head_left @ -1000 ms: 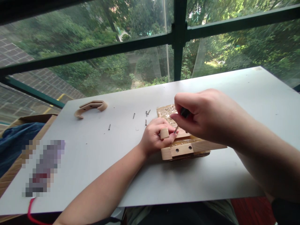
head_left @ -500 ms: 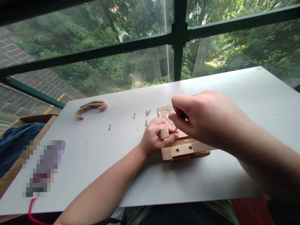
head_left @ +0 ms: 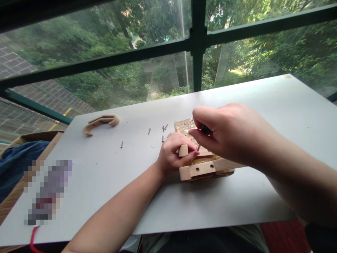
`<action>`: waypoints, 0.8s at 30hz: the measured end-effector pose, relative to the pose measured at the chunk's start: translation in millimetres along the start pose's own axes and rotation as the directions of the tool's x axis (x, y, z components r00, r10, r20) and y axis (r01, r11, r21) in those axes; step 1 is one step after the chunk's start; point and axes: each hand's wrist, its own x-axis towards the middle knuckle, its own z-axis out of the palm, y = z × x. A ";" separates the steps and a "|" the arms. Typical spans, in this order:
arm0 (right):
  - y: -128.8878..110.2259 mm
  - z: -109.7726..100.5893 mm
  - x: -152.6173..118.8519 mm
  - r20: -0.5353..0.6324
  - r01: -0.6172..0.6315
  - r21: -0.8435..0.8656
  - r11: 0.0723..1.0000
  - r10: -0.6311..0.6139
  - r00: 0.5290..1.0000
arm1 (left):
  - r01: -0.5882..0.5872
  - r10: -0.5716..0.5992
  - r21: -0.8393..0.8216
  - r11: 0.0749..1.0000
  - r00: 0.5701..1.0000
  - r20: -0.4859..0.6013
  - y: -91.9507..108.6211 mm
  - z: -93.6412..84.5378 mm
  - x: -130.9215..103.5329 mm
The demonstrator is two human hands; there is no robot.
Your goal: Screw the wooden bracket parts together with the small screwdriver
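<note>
My right hand (head_left: 223, 130) is closed round the black handle of a screwdriver (head_left: 205, 129); most of the handle is hidden in the fist. Its thin metal shaft slants down to the fingertips of my left hand (head_left: 175, 149). That hand is curled round a pale wooden piece (head_left: 183, 150), whose squared end sticks out between the fingers. A screw at the screwdriver's tip cannot be made out clearly. Beneath both hands lies a wooden block wrapped in clear tape (head_left: 184, 125). Along its near side runs a wooden bar (head_left: 204, 168) with two dark screw holes.
Several loose screws (head_left: 149, 131) lie left of the block on the white table (head_left: 110, 182). A curved wooden part (head_left: 101, 123) rests at the far left. Nearer is a blurred purple-grey item (head_left: 51, 189) with a red cord. A cardboard box (head_left: 52, 140) holding blue cloth stands beside the table.
The view has shifted slightly, so the table things appear a little further left. Both hands keep nearly the same hold and position over the block.
</note>
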 end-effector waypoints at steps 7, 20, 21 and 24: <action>1.4 1.7 0.3 -0.012 0.008 0.046 0.999 -0.008 1.000 | 0.005 -0.005 0.003 1.000 1.000 -0.014 0.1 0.0 -1.3; -0.1 7.5 -0.6 -0.022 0.064 0.088 0.994 -0.062 0.998 | 0.070 -0.067 0.050 0.996 0.996 -0.064 8.9 0.3 1.6; 0.3 6.9 -1.0 -0.015 0.065 0.111 0.992 -0.063 0.998 | 0.071 -0.067 0.054 0.996 0.996 -0.061 9.0 0.1 1.6; 2.5 3.7 -2.9 0.028 0.109 0.232 0.967 -0.118 0.993 | 0.066 -0.063 0.059 0.996 0.997 -0.048 8.6 -0.5 1.2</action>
